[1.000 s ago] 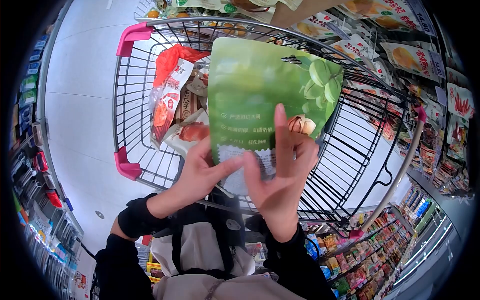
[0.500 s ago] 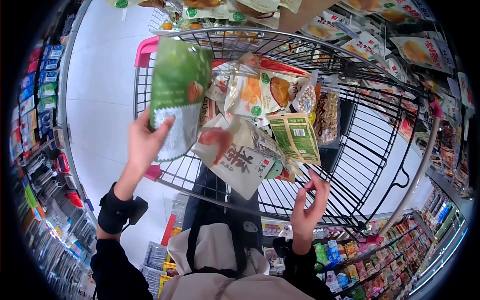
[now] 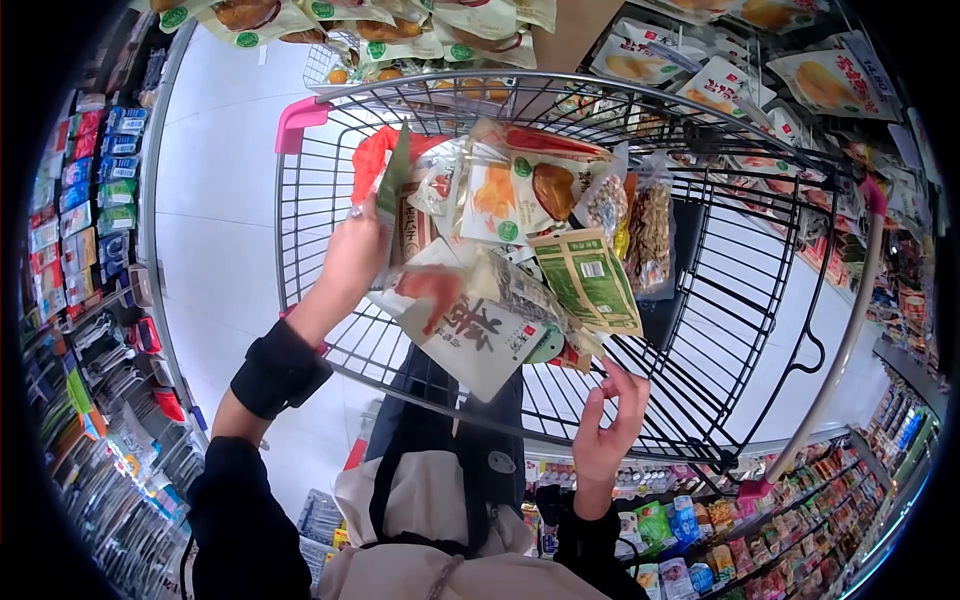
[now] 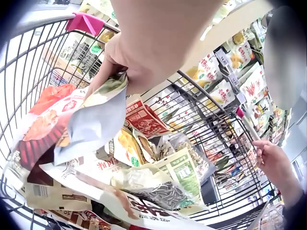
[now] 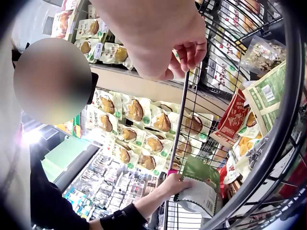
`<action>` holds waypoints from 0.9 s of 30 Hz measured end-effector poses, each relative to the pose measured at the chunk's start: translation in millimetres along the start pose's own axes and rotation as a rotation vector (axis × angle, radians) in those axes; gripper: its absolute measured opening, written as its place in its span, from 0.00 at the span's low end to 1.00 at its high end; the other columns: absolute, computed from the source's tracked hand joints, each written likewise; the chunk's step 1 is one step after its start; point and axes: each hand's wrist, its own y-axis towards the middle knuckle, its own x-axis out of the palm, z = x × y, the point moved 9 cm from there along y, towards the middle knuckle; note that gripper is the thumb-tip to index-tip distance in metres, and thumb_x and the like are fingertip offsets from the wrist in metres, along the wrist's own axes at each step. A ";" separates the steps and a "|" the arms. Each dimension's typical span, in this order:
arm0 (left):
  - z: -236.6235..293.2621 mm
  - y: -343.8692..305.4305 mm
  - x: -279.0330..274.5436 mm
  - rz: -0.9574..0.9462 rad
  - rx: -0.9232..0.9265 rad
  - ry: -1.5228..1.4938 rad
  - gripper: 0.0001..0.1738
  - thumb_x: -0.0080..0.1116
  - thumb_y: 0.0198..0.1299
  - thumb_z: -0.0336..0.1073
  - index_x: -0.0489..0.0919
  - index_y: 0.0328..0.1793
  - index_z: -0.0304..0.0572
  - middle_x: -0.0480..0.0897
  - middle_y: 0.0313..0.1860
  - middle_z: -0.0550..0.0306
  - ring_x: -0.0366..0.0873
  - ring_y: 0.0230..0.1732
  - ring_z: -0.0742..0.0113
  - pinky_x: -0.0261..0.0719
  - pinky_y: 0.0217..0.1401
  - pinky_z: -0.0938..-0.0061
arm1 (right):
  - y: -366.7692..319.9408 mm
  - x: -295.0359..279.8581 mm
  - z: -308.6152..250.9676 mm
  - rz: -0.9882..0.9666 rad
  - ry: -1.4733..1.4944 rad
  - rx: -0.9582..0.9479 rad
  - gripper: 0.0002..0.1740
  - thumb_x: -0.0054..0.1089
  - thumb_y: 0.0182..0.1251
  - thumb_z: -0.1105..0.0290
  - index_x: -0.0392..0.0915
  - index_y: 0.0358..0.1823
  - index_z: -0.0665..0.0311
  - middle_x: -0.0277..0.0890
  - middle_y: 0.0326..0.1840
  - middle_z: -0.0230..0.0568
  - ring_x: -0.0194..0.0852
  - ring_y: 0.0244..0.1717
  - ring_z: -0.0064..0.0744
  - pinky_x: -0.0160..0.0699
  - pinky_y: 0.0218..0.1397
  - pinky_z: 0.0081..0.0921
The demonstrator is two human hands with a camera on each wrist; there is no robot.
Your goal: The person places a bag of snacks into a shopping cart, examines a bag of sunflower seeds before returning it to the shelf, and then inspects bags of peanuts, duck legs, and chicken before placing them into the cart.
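Observation:
At the left end of the shopping cart [image 3: 283, 215], my left hand [image 3: 352, 255] pinches a green nut bag [image 3: 398, 165] by its edge. The bag stands nearly edge-on in the head view, and its pale grey side [image 4: 91, 127] faces the left wrist view. In the right wrist view its green top and white scalloped label show. A red plastic bag [image 3: 375, 162] and a white pouch with a meat picture [image 3: 475, 325] lie close to it. My right hand [image 3: 608, 428] hovers by the cart's near rim with fingers loosely curled, holding nothing.
Several food packets [image 3: 520, 185], a green-and-tan packet [image 3: 590, 280] and a long clear bag [image 3: 652, 225] of brown pieces fill the cart's middle. The cart handle [image 3: 835, 330] is at the right. Shelves of packaged snacks [image 3: 650, 60] border the far side, hanging goods [image 3: 95, 200] the left.
The green nut bag has gone from both hands over the cart's middle to the left hand alone, then down into the left end. My right hand has let go and drawn back.

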 end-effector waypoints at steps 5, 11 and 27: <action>14.3 16.2 29.4 -0.106 0.052 0.253 0.23 0.47 0.51 0.25 0.59 0.53 0.24 0.76 0.25 0.40 0.77 0.25 0.47 0.77 0.24 0.63 | -1.7 -4.6 7.7 0.000 0.003 0.021 0.18 0.50 0.53 0.81 0.71 0.48 0.70 0.66 0.38 0.45 0.61 0.32 0.32 0.65 0.34 0.22; 16.1 25.9 54.6 -0.076 0.152 0.497 0.31 0.52 0.48 0.29 0.59 0.59 0.29 0.69 0.44 0.43 0.77 0.33 0.56 0.79 0.27 0.71 | -4.2 -3.3 14.8 -0.016 0.031 0.034 0.17 0.50 0.53 0.82 0.72 0.47 0.68 0.67 0.40 0.46 0.62 0.35 0.34 0.66 0.34 0.23; 17.8 32.6 117.4 -0.356 0.302 0.518 0.29 0.49 0.48 0.28 0.60 0.60 0.31 0.65 0.58 0.47 0.65 0.59 0.58 0.69 0.57 0.74 | 3.9 2.7 11.7 -0.031 0.054 -0.021 0.13 0.48 0.57 0.79 0.72 0.44 0.68 0.63 0.36 0.41 0.61 0.32 0.28 0.63 0.36 0.22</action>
